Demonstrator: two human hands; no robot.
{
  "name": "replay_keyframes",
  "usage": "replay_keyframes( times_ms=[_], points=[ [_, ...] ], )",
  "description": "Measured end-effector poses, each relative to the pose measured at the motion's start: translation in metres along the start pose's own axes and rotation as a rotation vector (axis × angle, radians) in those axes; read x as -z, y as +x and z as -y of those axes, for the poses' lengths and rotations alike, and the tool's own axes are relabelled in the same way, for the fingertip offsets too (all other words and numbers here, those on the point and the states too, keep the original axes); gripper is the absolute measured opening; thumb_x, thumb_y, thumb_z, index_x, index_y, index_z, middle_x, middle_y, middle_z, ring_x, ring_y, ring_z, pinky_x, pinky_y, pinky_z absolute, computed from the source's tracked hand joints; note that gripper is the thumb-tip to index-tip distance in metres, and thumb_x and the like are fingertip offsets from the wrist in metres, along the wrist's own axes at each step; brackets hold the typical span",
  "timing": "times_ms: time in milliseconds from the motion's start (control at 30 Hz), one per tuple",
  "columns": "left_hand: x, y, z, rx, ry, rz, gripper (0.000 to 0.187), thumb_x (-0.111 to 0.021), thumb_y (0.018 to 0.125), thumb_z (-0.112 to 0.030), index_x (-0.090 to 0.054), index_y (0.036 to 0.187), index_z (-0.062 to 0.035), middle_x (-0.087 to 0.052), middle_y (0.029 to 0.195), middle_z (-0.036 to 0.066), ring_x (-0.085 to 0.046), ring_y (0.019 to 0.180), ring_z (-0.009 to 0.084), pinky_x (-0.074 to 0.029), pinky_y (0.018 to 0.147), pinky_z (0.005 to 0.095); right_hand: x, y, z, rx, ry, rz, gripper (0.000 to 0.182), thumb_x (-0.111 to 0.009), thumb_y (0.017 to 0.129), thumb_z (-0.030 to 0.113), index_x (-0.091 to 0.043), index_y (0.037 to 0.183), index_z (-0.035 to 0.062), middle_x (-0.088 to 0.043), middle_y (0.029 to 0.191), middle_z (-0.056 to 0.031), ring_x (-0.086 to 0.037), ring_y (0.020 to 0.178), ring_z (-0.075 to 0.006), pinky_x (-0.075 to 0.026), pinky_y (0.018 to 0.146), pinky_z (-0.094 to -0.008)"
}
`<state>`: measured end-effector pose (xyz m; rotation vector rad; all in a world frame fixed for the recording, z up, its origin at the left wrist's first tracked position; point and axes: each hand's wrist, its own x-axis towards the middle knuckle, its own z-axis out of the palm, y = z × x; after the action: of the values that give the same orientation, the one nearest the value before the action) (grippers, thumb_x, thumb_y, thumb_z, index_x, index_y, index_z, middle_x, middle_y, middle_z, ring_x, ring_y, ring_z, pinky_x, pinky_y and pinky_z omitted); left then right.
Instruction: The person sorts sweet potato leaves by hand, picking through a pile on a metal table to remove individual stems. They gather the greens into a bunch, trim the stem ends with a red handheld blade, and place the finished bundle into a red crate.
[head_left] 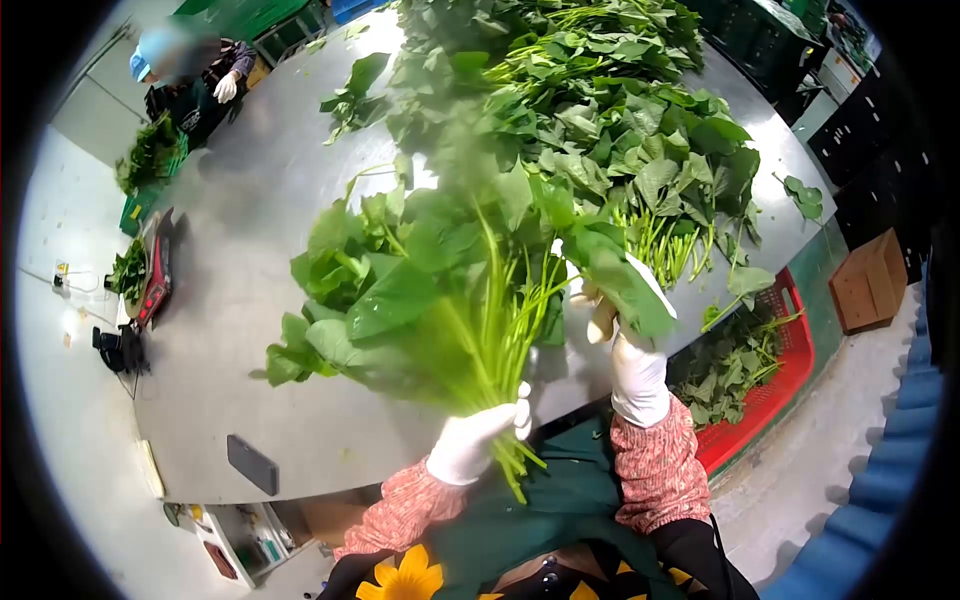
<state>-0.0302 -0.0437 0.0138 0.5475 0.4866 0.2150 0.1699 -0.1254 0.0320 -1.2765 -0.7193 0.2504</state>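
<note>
My left hand (475, 440), in a white glove, is closed round the lower stems of a large bunch of leafy greens (480, 340), whose leaves fan out up and to the left. To the right of the bunch is my right hand (630, 350), also gloved in white, its fingers bent at a broad green leaf (625, 285) that partly covers them. Behind both hands, a big heap of the same greens (620, 130) lies on the metal table (230, 300).
A red crate (800, 350) with loose greens stands below the table's right edge, near a cardboard box (868, 283). A dark phone (252, 464) lies at the front left. On the left are a red scale (157, 275) and, farther back, a person (200, 90) with gloved hands.
</note>
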Motion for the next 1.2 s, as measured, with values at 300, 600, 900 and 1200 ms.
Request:
replay_keyframes(
  times_ms=[300, 600, 900, 1200],
  points=[
    [-0.001, -0.006, 0.001, -0.006, 0.003, -0.062, 0.028, -0.062, 0.094, -0.008, -0.059, 0.120, 0.0042, -0.065, 0.095, 0.009, -0.061, 0.084, 0.0187, -0.050, 0.078, 0.0318, 0.001, -0.033, 0.007, -0.303, 0.421, 0.390, 0.040, -0.066, 0.087, 0.011, -0.058, 0.124, -0.0009, -0.066, 0.111, -0.0109, -0.063, 0.091, -0.0161, -0.054, 0.079, -0.0297],
    [0.018, -0.010, 0.007, -0.148, 0.158, 0.047, 0.033, -0.048, 0.104, -0.015, -0.055, 0.130, 0.0027, -0.061, 0.126, 0.010, -0.056, 0.117, 0.0158, -0.044, 0.103, 0.0278, -0.033, -0.026, 0.050, 0.387, -0.933, 0.476, 0.030, -0.074, 0.077, 0.017, -0.067, 0.105, 0.0106, -0.055, 0.079, -0.0022, -0.055, 0.071, -0.0207, -0.042, 0.073, -0.0340],
    [0.005, -0.014, 0.001, -0.170, 0.268, -0.061, 0.021, -0.059, 0.098, -0.015, -0.063, 0.115, -0.0020, -0.063, 0.106, 0.001, -0.059, 0.093, 0.0078, -0.048, 0.079, 0.0214, -0.042, -0.039, 0.042, 0.276, -0.727, 0.445, 0.013, -0.075, 0.075, 0.011, -0.068, 0.086, 0.0119, -0.064, 0.072, -0.0027, -0.057, 0.060, -0.0217, -0.044, 0.068, -0.0315],
    [-0.009, -0.013, 0.003, -0.089, 0.245, -0.023, 0.025, -0.059, 0.099, -0.019, -0.061, 0.116, -0.0012, -0.062, 0.108, 0.004, -0.059, 0.096, 0.0114, -0.048, 0.082, 0.0242, -0.029, -0.044, 0.030, -0.366, -0.079, 0.555, 0.012, -0.065, 0.087, 0.012, -0.064, 0.081, 0.0019, -0.061, 0.067, -0.0025, -0.054, 0.057, -0.0102, -0.043, 0.055, -0.0280]
  ],
)
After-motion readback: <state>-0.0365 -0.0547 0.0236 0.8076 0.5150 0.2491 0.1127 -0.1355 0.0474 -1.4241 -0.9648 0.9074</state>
